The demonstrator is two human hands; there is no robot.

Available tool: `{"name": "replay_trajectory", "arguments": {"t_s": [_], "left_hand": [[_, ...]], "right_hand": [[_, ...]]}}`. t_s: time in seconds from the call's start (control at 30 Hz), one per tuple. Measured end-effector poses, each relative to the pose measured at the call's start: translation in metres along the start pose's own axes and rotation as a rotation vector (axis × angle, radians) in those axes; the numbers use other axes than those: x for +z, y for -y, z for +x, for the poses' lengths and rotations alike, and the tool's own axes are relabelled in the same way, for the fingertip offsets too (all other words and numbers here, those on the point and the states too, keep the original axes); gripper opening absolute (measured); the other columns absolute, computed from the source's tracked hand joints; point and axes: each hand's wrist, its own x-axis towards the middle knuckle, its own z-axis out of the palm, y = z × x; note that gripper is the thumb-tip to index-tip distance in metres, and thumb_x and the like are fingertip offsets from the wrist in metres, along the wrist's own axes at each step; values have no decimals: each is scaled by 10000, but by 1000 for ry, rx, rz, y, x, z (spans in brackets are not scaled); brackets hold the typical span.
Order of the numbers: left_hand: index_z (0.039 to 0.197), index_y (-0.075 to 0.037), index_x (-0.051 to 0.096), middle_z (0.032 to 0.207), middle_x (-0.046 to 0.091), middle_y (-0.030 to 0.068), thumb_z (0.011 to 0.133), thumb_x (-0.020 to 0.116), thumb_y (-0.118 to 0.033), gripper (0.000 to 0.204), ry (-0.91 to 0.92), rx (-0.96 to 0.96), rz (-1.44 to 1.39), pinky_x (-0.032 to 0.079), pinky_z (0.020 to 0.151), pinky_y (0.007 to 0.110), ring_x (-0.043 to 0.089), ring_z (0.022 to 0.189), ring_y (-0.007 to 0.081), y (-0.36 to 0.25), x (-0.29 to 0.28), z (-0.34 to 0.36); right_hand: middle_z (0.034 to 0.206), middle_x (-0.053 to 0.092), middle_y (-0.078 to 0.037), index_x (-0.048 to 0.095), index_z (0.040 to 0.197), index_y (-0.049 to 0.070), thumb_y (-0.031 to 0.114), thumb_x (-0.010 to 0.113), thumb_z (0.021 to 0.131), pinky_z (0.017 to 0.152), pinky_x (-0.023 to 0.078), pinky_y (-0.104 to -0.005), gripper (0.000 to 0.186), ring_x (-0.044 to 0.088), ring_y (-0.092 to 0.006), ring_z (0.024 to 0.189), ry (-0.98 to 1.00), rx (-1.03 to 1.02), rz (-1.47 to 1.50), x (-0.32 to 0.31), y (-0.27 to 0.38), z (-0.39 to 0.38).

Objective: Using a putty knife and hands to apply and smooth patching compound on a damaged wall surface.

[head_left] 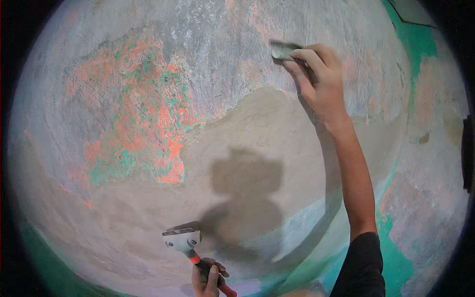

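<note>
My right hand [321, 74] reaches up to the wall [217, 54] and pinches a small, flat grey-green piece [284, 51] between thumb and fingers. The piece is blurred, so I cannot tell its exact kind; it lies against or very close to the scuffed grey paint. Low in the view, my left hand [210, 278] is wrapped round the black-and-red handle of a paint scraper [183, 241]. Its wide metal head points up and to the left, in front of the bare beige area. I cannot tell whether its blade touches the wall.
Rough orange and green patches [143, 109] show on the left of the wall. A smooth beige area [307, 143] spans the middle, with my shadow [247, 183] across it. Green paint [396, 247] runs down the right side. A dark object [467, 153] stands at the right rim.
</note>
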Motion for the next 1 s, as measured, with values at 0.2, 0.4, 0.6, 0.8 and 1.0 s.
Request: {"name": "replay_trajectory", "arguments": {"t_s": [0.2,0.4,0.6,0.8,1.0], "left_hand": [[1174,-38,493,917,592,68,1006,482,-104,181,-37,-28,26,406,532,238,520,648,97,4,10,-2],[1167,-38,493,898,577,83,1005,481,-105,175,-21,-42,-93,423,557,250,523,656,112,20,6,-11],[1134,-32,507,837,571,91,1001,487,-113,158,120,30,-92,454,559,282,532,635,138,48,16,-5],[1099,-36,483,776,583,106,911,651,-237,322,126,-108,-138,492,504,312,623,650,223,55,30,-3],[1119,-15,522,818,600,84,993,514,-127,169,327,19,-158,440,508,272,551,580,135,55,43,4]], "right_hand": [[896,569,-137,599,918,32,167,612,892,767,450,-428,138,551,-339,900,-15,97,38,8,-27,20],[887,614,-140,627,904,47,160,579,887,809,476,-428,123,576,-363,892,94,-7,83,19,6,26],[926,659,-169,672,955,25,150,588,884,795,476,-401,166,617,-335,900,-113,61,57,6,-65,33],[925,644,-190,674,971,26,191,604,890,776,472,-400,196,610,-367,885,-98,98,84,-1,-55,41],[960,627,-261,657,1007,-51,159,561,914,822,464,-439,249,589,-424,902,-2,176,57,-12,-60,36]]}}
